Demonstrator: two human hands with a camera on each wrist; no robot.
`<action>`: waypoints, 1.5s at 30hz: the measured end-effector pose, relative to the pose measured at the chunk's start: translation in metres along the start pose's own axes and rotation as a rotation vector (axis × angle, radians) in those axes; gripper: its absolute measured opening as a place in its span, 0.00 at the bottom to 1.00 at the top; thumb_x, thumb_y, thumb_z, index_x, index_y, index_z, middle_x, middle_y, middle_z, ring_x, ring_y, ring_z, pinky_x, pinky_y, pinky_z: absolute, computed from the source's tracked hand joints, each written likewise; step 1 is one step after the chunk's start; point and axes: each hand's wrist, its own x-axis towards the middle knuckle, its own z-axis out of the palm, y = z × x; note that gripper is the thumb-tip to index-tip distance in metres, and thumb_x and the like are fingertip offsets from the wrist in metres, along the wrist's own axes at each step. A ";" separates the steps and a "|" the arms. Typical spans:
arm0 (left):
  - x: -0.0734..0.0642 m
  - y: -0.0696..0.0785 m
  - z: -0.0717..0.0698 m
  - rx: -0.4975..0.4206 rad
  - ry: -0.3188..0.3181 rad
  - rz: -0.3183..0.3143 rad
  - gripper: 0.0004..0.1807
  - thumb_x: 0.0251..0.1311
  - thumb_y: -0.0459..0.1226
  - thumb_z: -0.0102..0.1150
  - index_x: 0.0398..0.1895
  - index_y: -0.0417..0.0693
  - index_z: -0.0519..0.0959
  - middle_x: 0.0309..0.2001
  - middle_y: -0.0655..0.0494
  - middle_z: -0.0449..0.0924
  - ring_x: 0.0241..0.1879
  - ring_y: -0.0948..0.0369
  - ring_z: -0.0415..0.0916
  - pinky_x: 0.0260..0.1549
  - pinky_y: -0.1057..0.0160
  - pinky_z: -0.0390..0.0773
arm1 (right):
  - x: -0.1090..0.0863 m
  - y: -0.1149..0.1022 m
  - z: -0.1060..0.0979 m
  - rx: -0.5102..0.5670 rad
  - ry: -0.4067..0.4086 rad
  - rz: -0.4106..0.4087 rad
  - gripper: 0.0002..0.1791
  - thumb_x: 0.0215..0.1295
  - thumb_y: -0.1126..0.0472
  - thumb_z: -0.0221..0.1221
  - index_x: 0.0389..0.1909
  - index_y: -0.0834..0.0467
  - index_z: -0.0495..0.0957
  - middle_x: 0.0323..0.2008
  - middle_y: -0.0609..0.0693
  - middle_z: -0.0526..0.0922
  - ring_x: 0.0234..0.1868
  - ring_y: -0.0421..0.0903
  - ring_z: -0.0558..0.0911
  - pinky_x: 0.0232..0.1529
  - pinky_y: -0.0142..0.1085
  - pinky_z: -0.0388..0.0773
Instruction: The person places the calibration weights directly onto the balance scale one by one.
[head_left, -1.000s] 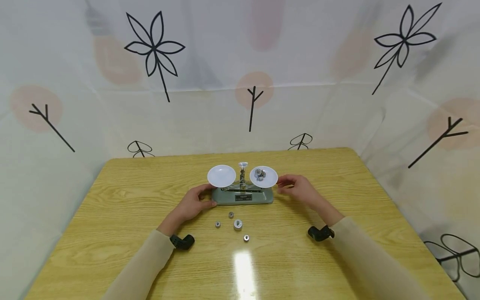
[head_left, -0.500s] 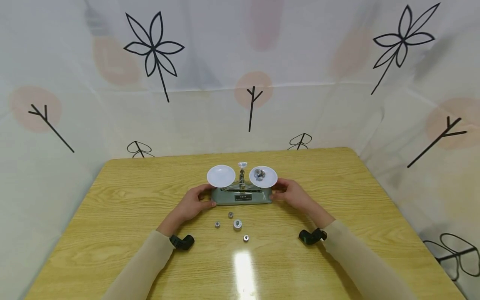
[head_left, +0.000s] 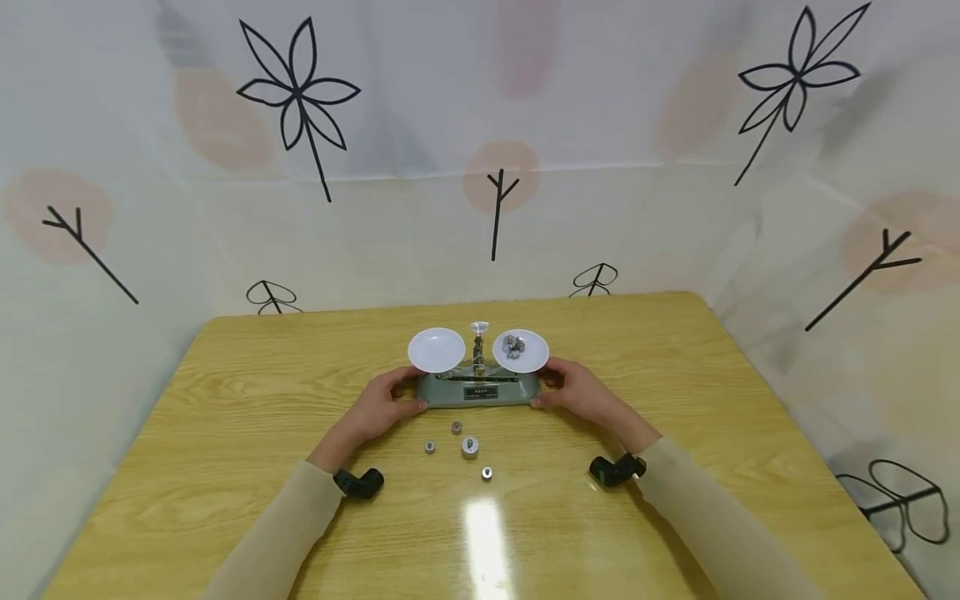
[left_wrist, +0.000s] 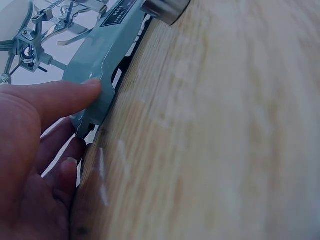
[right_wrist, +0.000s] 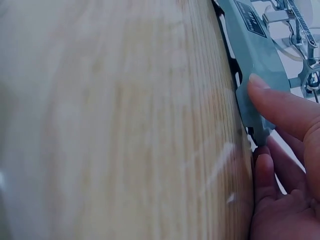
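Note:
A green balance scale point(head_left: 447, 395) with two white pans stands mid-table in the head view. Its left pan point(head_left: 437, 350) is bare, while the right pan point(head_left: 531, 358) bears several small metal weights point(head_left: 513, 346). My left hand point(head_left: 378, 407) grips the left end of the base, thumb on the front face and fingers curled behind and under the end. At the opposite end my right hand point(head_left: 583, 394) grips likewise. In the right wrist view that thumb point(right_wrist: 280, 105) presses the green base point(right_wrist: 260, 55), with fingertips right at its lower corner.
In front of the scale, several loose weights stand on the wooden table point(head_left: 300, 375), the largest weight point(head_left: 470, 448) among them. A white patterned cloth point(head_left: 420, 233) hangs behind the table and along its sides. Each wrist wears a black camera.
My right hand has moved left from beside the right pan and taken hold of the base's right end. The left hand keeps its grip. The head view has shifted slightly.

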 end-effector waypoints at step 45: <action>-0.032 0.028 -0.006 0.051 -0.012 -0.011 0.21 0.65 0.37 0.65 0.60 0.45 0.79 0.58 0.51 0.79 0.58 0.52 0.75 0.52 0.52 0.78 | 0.006 0.018 0.000 -0.020 0.027 0.032 0.34 0.53 0.65 0.74 0.62 0.67 0.74 0.57 0.62 0.78 0.57 0.56 0.76 0.60 0.51 0.71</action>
